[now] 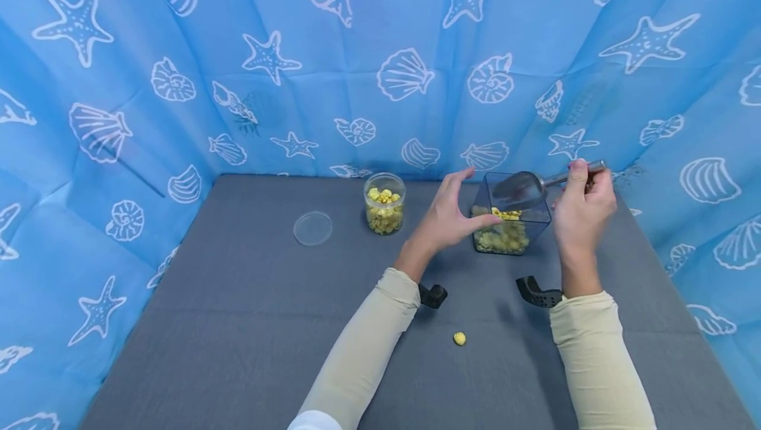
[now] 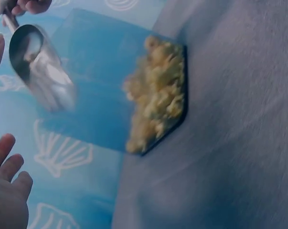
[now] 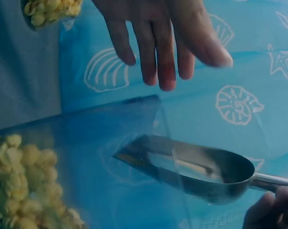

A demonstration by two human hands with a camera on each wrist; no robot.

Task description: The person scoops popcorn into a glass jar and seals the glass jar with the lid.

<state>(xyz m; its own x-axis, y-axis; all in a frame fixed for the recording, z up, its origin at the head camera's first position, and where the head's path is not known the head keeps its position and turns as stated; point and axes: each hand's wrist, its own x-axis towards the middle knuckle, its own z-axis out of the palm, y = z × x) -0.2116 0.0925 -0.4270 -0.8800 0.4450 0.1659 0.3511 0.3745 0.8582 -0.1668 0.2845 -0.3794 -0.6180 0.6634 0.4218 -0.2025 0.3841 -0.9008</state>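
My right hand [image 1: 585, 209] grips the handle of a metal scoop [image 1: 518, 191], its fingers curled round it. The bowl of the scoop tilts down into the mouth of a clear square container [image 3: 134, 114], above the popcorn [image 2: 158, 90] heaped in its lower part. In the right wrist view the scoop [image 3: 206, 174] shows no popcorn in its bowl. My left hand [image 1: 448, 215] is spread beside the container's left side, thumb near the rim in the head view. Its fingers [image 3: 165, 62] are extended and hold nothing.
Left of the container stands a clear round jar [image 1: 384, 204] partly filled with popcorn. A clear round lid [image 1: 312, 228] lies flat farther left on the grey table [image 1: 250, 324]. One loose popcorn piece [image 1: 460, 338] sits near the front. A blue curtain [image 1: 357, 53] hangs behind.
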